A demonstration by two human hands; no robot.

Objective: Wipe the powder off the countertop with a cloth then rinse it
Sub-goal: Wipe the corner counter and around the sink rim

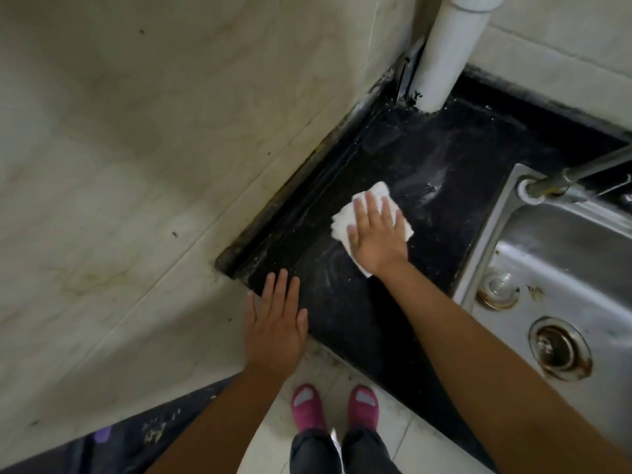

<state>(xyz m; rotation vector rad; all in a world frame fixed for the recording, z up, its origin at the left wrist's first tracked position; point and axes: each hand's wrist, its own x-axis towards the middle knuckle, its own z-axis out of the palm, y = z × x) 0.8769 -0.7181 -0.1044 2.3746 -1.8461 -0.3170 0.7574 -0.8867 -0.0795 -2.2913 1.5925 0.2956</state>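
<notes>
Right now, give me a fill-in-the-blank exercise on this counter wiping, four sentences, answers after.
1. The right hand presses flat on a white ____.
2. The left hand rests on the ____ edge of the black countertop, holding nothing.
3. Faint white powder streaks lie between the cloth and the steel ____.
4. A white ____ stands upright in the far corner of the countertop.

Missing words: cloth; near; sink; pipe

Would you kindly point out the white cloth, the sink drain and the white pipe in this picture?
white cloth (342, 224): head view, on its bare left folds beside the fingers.
sink drain (560, 348): head view, on the strainer's centre.
white pipe (444, 56): head view, on its mid-length.
</notes>
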